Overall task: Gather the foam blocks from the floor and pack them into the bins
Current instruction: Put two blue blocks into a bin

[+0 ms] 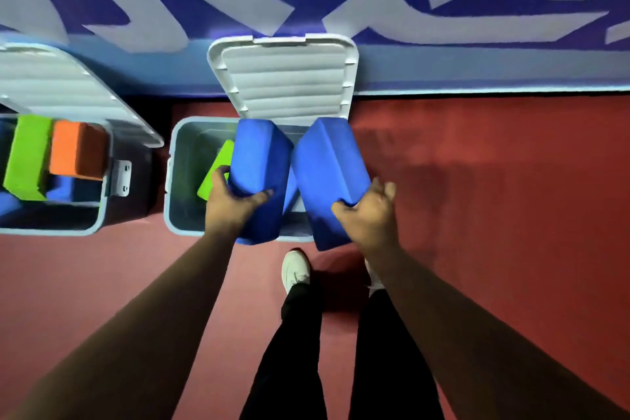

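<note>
I hold two blue foam blocks over the middle bin [177, 181], whose white lid [286, 78] stands open against the wall. My left hand [231, 204] grips the left blue block [259, 174] from its near end. My right hand [368, 215] grips the right blue block [327, 174], which tilts outward over the bin's right side. A green block [213, 177] lies inside the bin, partly hidden by my left hand.
A second open bin [102, 211] at the left holds a green block [27, 157], an orange block [78, 153] and blue ones below. Red carpet [494, 198] runs to the blue and white wall. My white shoes [295, 269] stand just before the middle bin.
</note>
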`<state>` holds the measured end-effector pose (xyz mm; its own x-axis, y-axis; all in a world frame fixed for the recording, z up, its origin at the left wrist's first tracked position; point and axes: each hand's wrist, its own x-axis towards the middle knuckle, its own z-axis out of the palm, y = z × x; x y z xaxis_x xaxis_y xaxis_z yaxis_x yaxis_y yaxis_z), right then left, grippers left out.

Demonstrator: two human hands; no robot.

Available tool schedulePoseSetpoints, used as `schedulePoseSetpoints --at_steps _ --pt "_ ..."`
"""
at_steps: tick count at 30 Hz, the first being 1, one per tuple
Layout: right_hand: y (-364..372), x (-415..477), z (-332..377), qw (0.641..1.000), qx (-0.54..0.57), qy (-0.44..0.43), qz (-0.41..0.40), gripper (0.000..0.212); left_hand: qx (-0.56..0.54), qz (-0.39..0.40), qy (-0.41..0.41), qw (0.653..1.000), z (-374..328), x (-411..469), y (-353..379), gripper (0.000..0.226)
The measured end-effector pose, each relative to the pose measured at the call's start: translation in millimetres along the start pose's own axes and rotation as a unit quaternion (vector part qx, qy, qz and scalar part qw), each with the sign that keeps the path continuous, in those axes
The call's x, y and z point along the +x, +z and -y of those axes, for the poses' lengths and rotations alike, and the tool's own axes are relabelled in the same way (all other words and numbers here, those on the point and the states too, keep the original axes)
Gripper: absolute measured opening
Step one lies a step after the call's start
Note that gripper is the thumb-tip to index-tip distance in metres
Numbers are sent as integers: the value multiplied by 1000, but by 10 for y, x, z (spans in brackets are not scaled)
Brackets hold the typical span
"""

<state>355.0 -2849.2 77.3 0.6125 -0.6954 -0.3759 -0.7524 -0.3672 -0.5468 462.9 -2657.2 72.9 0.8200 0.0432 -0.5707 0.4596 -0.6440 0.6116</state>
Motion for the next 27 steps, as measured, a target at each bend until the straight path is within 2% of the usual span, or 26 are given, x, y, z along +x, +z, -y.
schedulePoseSetpoints --at_steps 5,11,14,16,21,24,27 --pt "916 708 -557 996 -39 -4 84 61 52 -44 -29 997 660 812 754 87" --pt "1843 1109 -878 995 -39 -34 83 84 68 -53 25 996 1233 1422 1427 93" --pt "2179 1192 -935 990 -13 -81 116 85 16 1 22 1000 1437 1553 1637 72" --pt "2352 1253 -989 980 -27 -124 155 73 31 55 29 998 1556 1608 1720 61" --pt "2446 1401 -1118 958 -108 -163 210 46 68 57 28 996 1646 1752 1684 60" --pt "2216 1401 -1070 956 -132 -136 225 46 40 45 12 998 1499 1740 1511 55" --pt "1813 1393 -752 965 -121 -118 202 47 29 39 -5 999 1139 1608 1101 62"
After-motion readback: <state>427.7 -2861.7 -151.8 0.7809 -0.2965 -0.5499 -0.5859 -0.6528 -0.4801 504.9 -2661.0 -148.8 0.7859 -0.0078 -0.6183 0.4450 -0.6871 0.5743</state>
